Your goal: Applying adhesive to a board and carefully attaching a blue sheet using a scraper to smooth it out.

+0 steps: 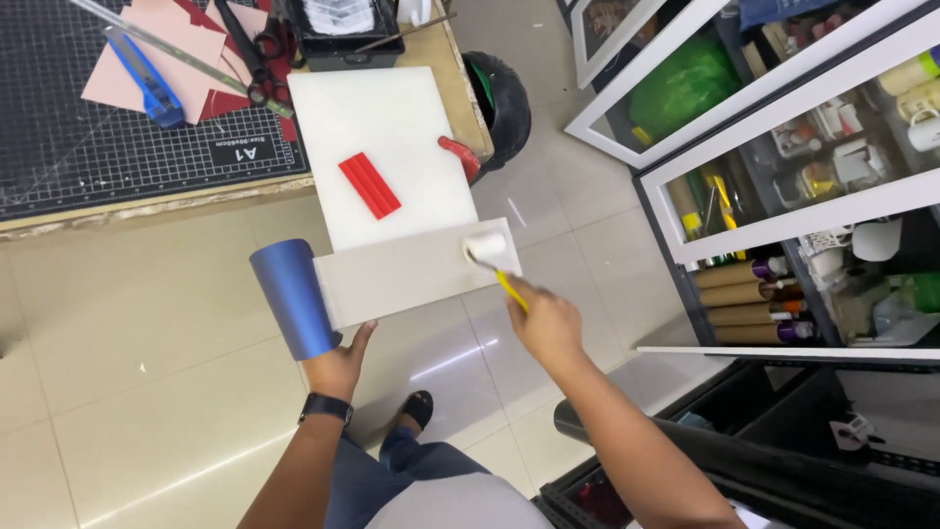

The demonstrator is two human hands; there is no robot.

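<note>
My left hand (340,363) grips the underside of a blue roll (291,298) of sheet material, its pale inner face (401,274) unrolled to the right. My right hand (544,318) holds the yellow handle (511,290) of a small white roller (486,248), which rests on the far right end of the unrolled strip. The strip lies over the near edge of a white board (377,122) that sticks out from a workbench. A red ridged block (369,184) lies on that board.
A black cutting mat (69,147) on the bench holds pink card, a blue utility knife (145,82), a metal ruler and scissors. A red clamp (460,154) grips the board's right edge. Glass-fronted cabinets (783,108) with rolls and mugs stand to the right. Tiled floor lies below.
</note>
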